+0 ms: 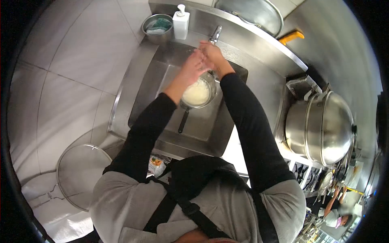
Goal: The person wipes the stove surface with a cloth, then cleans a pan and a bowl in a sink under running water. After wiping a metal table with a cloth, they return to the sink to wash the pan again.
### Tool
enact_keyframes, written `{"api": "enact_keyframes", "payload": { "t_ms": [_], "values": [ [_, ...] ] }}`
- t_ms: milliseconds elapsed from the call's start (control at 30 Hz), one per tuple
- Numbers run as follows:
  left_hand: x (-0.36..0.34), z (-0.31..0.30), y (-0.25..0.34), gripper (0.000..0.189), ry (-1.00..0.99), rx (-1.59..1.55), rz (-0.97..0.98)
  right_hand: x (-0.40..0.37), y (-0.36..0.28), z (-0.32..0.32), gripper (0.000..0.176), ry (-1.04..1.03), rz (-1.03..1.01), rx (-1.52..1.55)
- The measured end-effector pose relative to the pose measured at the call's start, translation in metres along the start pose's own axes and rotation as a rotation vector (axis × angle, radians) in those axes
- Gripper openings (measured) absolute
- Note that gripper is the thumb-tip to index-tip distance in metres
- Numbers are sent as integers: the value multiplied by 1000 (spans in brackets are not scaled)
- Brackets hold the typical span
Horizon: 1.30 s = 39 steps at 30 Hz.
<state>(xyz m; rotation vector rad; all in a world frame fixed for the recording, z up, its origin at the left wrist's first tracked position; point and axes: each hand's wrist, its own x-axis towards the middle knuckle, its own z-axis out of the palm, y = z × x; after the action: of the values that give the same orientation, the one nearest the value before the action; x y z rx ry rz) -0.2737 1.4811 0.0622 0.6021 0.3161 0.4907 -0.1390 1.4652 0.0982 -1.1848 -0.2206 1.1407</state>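
"Grey shirt (117, 194) and black straps (162, 210) filled the foreground. What lay beyond them?"

"Pan (212, 83) first: round, metal, its dark handle (183, 120) pointing back toward the wearer. It sat in the steel sink (202, 131), beneath the hands."

"What did it hold?"

"Something cloudy, pale cream, covering much of the inside. I couldn't tell whether it was liquid or solid."

"And the hands?"

"Left hand (195, 67) was blurred, fingers loosely bent and partly spread, nothing visible in its grasp. Right hand (212, 52) overlapped it near the faucet (216, 34); its fingers were too hidden to tell how far open it was, or whether it held anything."

"Other containers?"

"Behind the sink's left corner, a metal bowl (160, 40) held a green scrubber (162, 22) and something whitish. Just beside it stood a white pump bottle (181, 25). Off right, a big pot (298, 125) wore its domed lid (338, 127), hiding the inside."
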Motion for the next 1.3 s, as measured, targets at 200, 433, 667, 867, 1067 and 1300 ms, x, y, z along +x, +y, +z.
{"api": "enact_keyframes", "payload": {
  "t_ms": [200,433,667,867,1067,1300],
  "values": [
    [82,-9,-48,43,538,1067,120,-33,15,-18,29,60,-66,326],
    [32,16,1,34,167,1824,279,-34,-1,-37,36,-120,-180,-552],
    [48,-76,3,27,255,1773,343,-2,4,-33,20,-58,-651,-1503],
    [25,-95,2,15,286,1365,378,-8,-9,2,12,8,-769,-1721],
    [-3,-31,7,31,216,456,73,-14,-4,-20,34,-182,-809,-1797],
    [43,36,-35,53,202,540,271,-72,24,-34,66,67,-897,-2306]
  ]
}}
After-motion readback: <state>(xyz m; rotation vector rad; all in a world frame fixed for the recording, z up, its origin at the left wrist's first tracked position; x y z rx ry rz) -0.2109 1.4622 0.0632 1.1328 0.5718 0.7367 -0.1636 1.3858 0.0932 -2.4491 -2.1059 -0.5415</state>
